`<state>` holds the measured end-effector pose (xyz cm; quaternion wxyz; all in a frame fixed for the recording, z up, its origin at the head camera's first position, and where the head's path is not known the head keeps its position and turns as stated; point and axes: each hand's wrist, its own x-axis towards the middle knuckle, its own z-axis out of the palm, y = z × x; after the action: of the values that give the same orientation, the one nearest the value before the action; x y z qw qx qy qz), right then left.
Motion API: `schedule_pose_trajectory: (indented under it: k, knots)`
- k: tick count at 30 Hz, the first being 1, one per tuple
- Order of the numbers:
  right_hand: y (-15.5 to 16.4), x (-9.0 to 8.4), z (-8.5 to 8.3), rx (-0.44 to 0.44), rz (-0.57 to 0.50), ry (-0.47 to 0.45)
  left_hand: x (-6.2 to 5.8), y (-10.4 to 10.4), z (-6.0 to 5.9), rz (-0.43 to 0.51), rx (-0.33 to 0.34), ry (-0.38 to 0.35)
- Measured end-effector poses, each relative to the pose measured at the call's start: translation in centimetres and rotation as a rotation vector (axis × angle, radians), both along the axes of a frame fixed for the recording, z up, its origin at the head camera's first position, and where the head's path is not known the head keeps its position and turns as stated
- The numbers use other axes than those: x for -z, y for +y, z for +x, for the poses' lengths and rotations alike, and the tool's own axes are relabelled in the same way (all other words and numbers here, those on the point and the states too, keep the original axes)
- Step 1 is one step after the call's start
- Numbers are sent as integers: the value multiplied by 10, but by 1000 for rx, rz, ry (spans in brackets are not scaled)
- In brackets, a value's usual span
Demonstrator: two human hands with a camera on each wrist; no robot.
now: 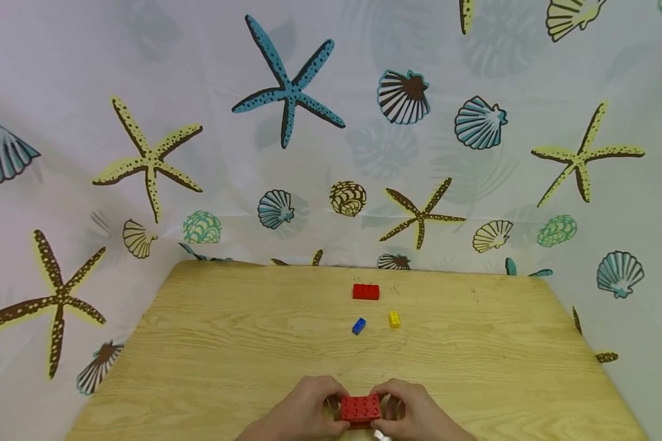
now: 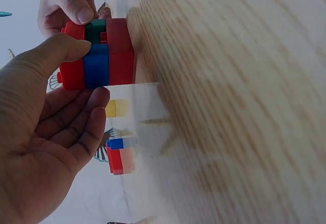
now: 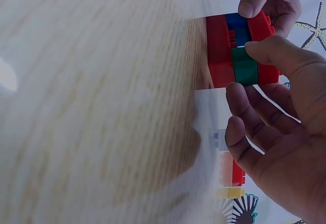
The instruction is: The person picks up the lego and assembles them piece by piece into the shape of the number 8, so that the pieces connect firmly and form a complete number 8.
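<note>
Here, the left hand [image 1: 303,409] and right hand [image 1: 414,411] pinch a bumpy plastic brick stack [image 1: 360,408] at the wooden table's [image 1: 226,343] near edge. Beyond the grip lie 3 small bricks [image 1: 366,292] with room around.

1. The brick stack [image 1: 360,408] I held was smooth, glossy plastic in red, blue and green.
2. The table [image 1: 226,349] showed pale wood with visible grain and a matt finish.
3. The backdrop curtain [image 1: 331,122] looked like thin, smooth printed sheeting.
4. The loose bricks [image 1: 366,292] were glossy plastic.
</note>
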<state>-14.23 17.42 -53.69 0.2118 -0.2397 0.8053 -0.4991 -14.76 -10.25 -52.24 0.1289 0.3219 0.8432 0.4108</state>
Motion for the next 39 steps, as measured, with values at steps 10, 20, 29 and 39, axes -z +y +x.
schedule_pose_trajectory:
  k: [10,20,29,39]
  knots:
    - [2,-1,0,-18,-16,21,-4,2,-1,-52,24,49]
    - [11,-6,-6,19,57,-79,0,2,-1,-47,17,40]
    - [28,4,-41,187,130,224,2,2,-1,-60,0,27]
    - [29,-3,-79,283,143,283,3,3,0,-39,-7,2]
